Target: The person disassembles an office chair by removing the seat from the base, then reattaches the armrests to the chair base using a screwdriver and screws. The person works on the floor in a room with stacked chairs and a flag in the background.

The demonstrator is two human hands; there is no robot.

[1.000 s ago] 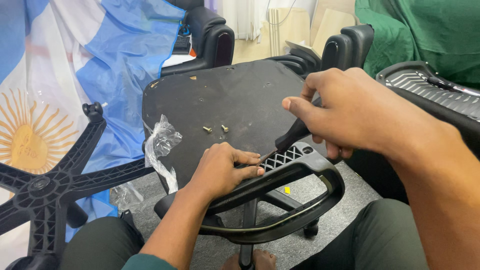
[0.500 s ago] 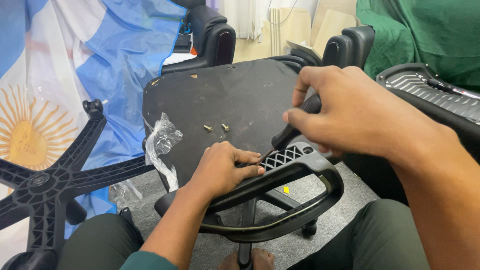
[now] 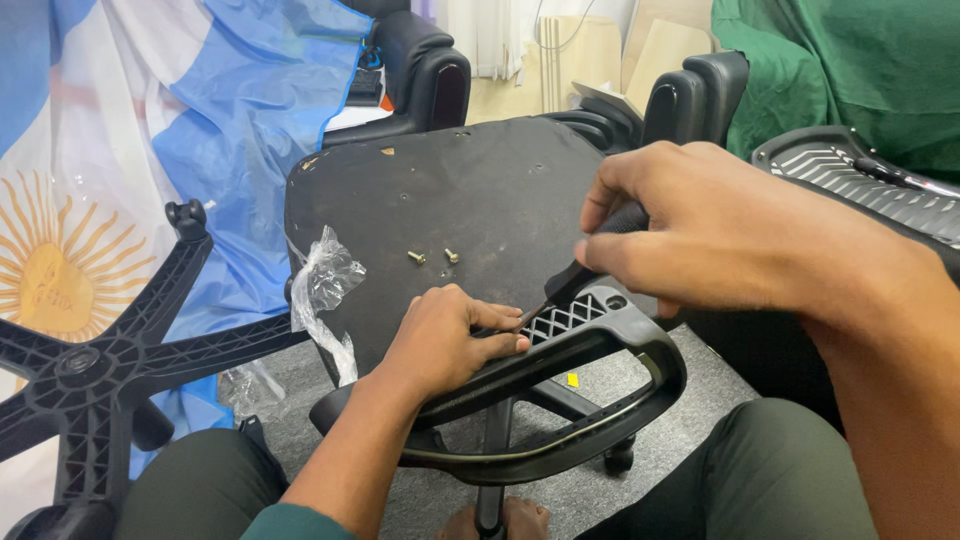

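My right hand [image 3: 700, 225] is wrapped around a black-handled screwdriver [image 3: 590, 265], tip at the armrest [image 3: 560, 360] on the upturned chair seat [image 3: 470, 210]. My left hand [image 3: 450, 335] pinches there. Armrest: stiff, light plastic; best gripped by its loop.

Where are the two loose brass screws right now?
In the head view, the two brass screws lie side by side on the upturned black seat base, just beyond the left hand and right of the crumpled plastic bag.
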